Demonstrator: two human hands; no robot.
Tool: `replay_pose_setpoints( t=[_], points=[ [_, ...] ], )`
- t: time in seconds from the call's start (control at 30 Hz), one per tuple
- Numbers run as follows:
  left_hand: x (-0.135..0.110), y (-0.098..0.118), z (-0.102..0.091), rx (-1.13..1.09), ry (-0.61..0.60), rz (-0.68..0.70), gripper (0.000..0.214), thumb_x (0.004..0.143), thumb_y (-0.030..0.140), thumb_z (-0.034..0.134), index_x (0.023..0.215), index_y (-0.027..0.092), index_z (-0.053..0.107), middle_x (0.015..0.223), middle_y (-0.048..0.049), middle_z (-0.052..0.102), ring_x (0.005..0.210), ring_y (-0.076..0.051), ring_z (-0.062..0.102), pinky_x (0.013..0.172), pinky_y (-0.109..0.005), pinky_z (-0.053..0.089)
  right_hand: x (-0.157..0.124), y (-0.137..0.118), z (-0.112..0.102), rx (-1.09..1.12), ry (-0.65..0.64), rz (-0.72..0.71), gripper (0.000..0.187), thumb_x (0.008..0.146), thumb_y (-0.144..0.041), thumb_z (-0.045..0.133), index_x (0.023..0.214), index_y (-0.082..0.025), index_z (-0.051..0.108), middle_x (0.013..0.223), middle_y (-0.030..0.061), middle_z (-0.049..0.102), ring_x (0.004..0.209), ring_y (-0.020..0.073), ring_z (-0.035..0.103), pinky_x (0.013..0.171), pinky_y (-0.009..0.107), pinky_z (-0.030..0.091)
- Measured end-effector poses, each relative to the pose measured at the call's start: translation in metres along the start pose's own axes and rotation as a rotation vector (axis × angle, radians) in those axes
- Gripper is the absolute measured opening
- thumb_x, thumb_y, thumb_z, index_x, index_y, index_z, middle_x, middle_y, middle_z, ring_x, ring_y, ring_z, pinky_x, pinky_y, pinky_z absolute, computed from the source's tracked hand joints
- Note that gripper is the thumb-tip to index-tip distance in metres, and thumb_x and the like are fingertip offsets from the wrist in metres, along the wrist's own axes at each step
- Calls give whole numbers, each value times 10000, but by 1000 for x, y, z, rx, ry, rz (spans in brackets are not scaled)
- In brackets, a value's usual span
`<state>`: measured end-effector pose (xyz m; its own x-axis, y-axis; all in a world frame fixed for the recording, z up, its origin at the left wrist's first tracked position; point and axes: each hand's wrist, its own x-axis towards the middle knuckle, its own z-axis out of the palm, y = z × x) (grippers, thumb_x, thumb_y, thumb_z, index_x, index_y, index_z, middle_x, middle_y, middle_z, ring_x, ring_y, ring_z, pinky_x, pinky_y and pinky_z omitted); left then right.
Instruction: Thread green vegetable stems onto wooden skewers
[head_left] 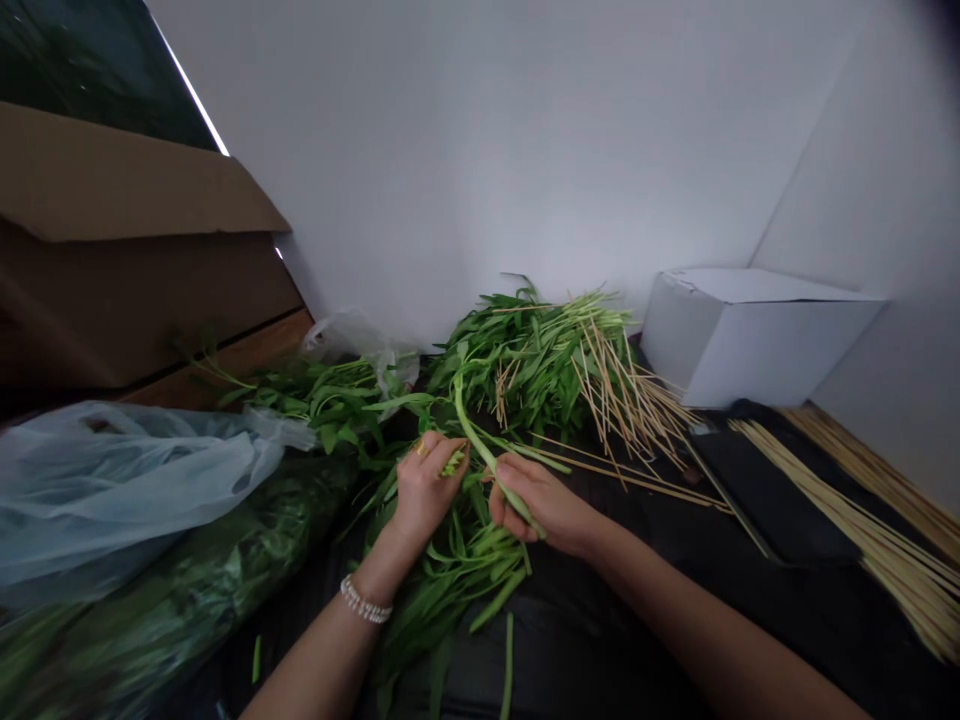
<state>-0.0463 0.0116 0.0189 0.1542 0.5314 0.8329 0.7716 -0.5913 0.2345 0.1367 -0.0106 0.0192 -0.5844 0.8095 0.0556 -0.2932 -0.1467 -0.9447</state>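
Observation:
My left hand (424, 486) is closed around a small bundle of light green stem ends (452, 462), above a loose heap of leafy greens (457, 570) on the dark table. My right hand (541, 503) grips a long green stem (480, 440) that curves up and left toward the far pile. Behind both hands lies a pile of greens threaded on thin wooden skewers (600, 385). A beaded bracelet (365, 602) sits on my left wrist.
More greens (322, 400) lie at back left beside a clear plastic bag (120, 480) and a bagged bundle of greens (187, 590). A brown cardboard box (127, 260) stands left, a white box (742, 330) back right. Bare skewers (877, 540) lie on the right.

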Motion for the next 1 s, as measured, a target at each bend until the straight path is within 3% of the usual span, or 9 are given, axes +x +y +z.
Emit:
replay_pose_setpoints(
  t=[0.17, 0.3, 0.43, 0.6, 0.73, 0.87, 1.0],
  points=[
    [10, -3, 2, -162, 66, -325, 115, 839, 229, 591, 734, 187, 576, 708, 14, 538, 671, -129, 525, 652, -249, 425, 1, -2, -3, 12, -54, -28, 332, 898, -524, 484, 962, -200, 522, 632, -42, 610, 350, 52, 412, 320, 163, 250],
    [14, -16, -1, -233, 114, -477, 103, 903, 282, 501, 891, 190, 547, 833, -14, 569, 799, -153, 541, 742, -271, 424, 6, -4, -19, -345, 97, -87, 265, 901, -449, 484, 960, -206, 570, 639, -42, 593, 392, 66, 457, 364, 177, 308],
    [14, -15, -2, -307, 71, -482, 119, 943, 305, 450, 922, 205, 510, 854, -14, 595, 816, -151, 558, 791, -282, 414, 10, -4, -37, -722, 366, -202, 170, 881, -339, 507, 896, -222, 630, 629, -28, 602, 469, 97, 503, 477, 213, 385],
    [11, -11, 1, -343, 45, -510, 124, 954, 334, 429, 904, 223, 456, 692, 28, 554, 664, -142, 548, 713, -276, 417, 11, -6, -47, -773, 520, -243, 169, 851, -333, 535, 915, -242, 662, 623, -19, 611, 533, 145, 542, 531, 250, 405],
    [10, -12, 0, -369, 32, -544, 136, 949, 357, 432, 928, 225, 455, 631, 49, 518, 592, -132, 515, 651, -260, 408, 9, -9, -46, -829, 533, -253, 176, 843, -324, 544, 925, -240, 676, 636, -10, 626, 583, 169, 561, 581, 271, 412],
    [11, -11, -1, -322, 53, -532, 168, 880, 371, 548, 860, 208, 510, 664, 48, 479, 603, -117, 459, 615, -235, 385, 9, -10, -39, -916, 497, -296, 155, 833, -282, 563, 914, -234, 687, 761, 18, 682, 683, 189, 600, 691, 304, 432],
    [11, -14, 2, -395, 31, -551, 185, 809, 363, 628, 836, 183, 593, 710, 20, 553, 661, -128, 506, 626, -235, 404, 8, -7, -30, -885, 463, -296, 147, 818, -257, 586, 923, -238, 687, 824, 32, 699, 740, 203, 616, 742, 326, 446]
  ],
)
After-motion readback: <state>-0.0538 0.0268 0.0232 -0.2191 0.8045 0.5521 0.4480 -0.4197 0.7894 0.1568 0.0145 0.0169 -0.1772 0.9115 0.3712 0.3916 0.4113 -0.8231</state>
